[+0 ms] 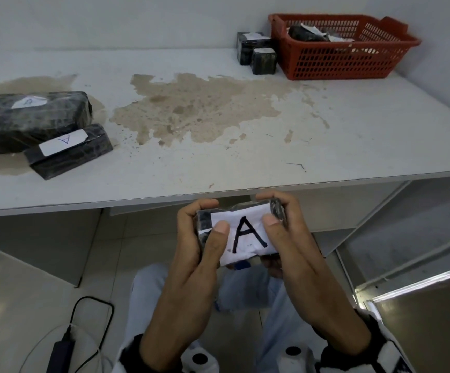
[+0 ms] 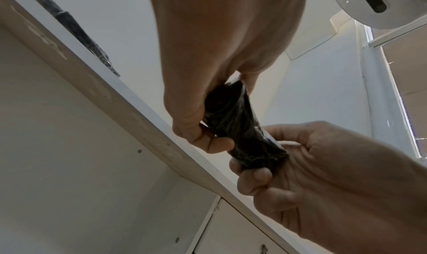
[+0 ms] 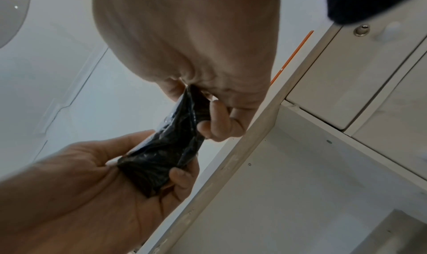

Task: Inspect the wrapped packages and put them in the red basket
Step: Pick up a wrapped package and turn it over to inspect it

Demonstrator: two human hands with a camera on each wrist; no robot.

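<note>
head: package [image 1: 205, 220] gripped between both hands, seemingly level.

A white tabletop [image 1: 352, 135] carries broad tan patches [image 1: 197, 109] where its coating has worn or stained, the largest near its middle and another at its left edge. Beneath it are pale cabinet panels and a tiled floor [image 1: 16, 286]. On the floor at lower left lies a black power adapter [image 1: 62, 354] with a looping black cable [image 1: 94, 313]. Light jeans [image 1: 248, 289] show below.
</note>
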